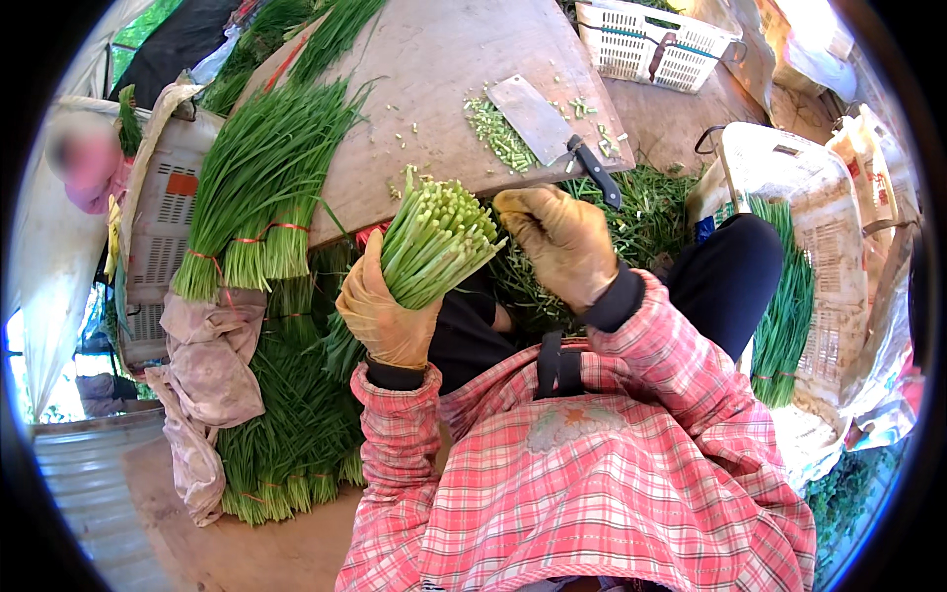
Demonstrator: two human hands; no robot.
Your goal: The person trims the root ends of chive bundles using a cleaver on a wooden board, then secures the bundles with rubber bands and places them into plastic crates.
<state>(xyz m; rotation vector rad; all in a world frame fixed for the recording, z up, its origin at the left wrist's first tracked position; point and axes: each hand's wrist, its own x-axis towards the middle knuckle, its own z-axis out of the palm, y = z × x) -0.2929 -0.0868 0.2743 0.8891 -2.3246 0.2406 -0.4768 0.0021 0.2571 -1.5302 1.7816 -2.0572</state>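
My left hand (pixel 388 314), in a yellowish glove, is wrapped round a thick bunch of chives (pixel 441 245), its pale cut stem ends tilted up and toward the right. My right hand (pixel 564 242), gloved too, is curled closed just right of those stem ends. Its fingertips are partly hidden, so I cannot make out what they pinch, if anything. Beyond the right hand a cleaver (pixel 533 118) lies on the wooden board (pixel 434 59), its black handle poking past the near edge. Chopped stem ends (pixel 498 138) are scattered round its blade.
Tied chive bundles (pixel 266 187) lie on the board's left side, with more bundles (pixel 291 424) below by a dusty cloth (pixel 212 360). White crates stand at the far right (pixel 656 44) and right (pixel 834 227). Loose trimmings (pixel 651 217) cover the ground between. Another person (pixel 91 163) is at far left.
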